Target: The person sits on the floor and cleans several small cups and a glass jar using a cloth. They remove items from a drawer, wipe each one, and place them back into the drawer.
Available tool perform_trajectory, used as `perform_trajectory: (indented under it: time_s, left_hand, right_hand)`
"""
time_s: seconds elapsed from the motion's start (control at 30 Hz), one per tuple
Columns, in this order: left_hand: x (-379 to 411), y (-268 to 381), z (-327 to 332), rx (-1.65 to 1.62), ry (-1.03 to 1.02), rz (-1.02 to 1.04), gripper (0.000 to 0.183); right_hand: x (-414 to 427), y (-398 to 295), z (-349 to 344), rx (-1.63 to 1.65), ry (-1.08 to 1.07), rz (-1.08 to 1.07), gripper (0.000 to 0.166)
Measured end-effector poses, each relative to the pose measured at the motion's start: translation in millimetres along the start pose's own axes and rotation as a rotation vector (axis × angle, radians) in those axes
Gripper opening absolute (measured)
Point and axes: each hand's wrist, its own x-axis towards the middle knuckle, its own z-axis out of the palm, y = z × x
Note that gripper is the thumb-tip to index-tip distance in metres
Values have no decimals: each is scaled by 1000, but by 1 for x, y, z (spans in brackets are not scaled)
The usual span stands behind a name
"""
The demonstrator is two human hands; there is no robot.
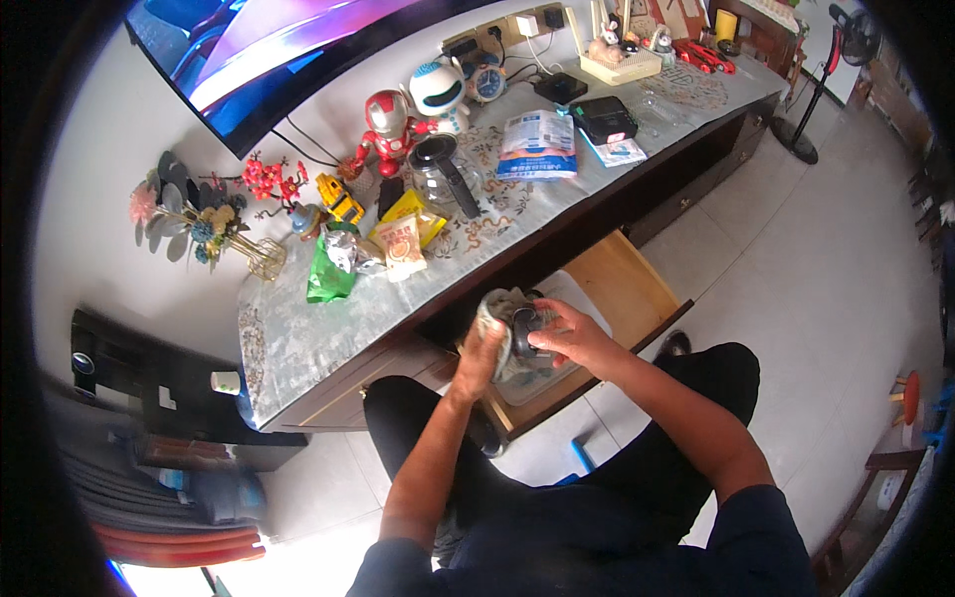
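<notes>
My left hand (481, 358) is wrapped around a greyish-green cloth (498, 302), which is bunched about a small dark rounded object (524, 332). From the other side, the thumb and fingers of my right hand (571, 333) hold that object; its exact kind is unclear. Both hands are above a pulled-out wooden drawer (623, 276). A whitish plastic tray (515, 395) lies inside the drawer, partly hidden by the hands. On the cabinet top beyond stands a glass teapot (448, 175) with a black lid and handle.
Snack packets, including a green bag (328, 272) and a beige packet (403, 248), lie on the cloth-covered cabinet top (328, 358). A red toy figure (388, 134), a white toy robot (439, 93) and a blue-white pouch (537, 145) sit farther back. A fan (809, 112) stands right.
</notes>
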Motion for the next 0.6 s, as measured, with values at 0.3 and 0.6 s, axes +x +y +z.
perform_trajectory:
  time_s: [0.3,0.6]
  left_hand:
    - [-6,17,16,-206,-54,-305,62]
    - [2,28,32,-467,28,-157,44]
  right_hand:
    - [-6,18,4,-894,116,-618,86]
    - [14,20,-10,-452,196,-302,90]
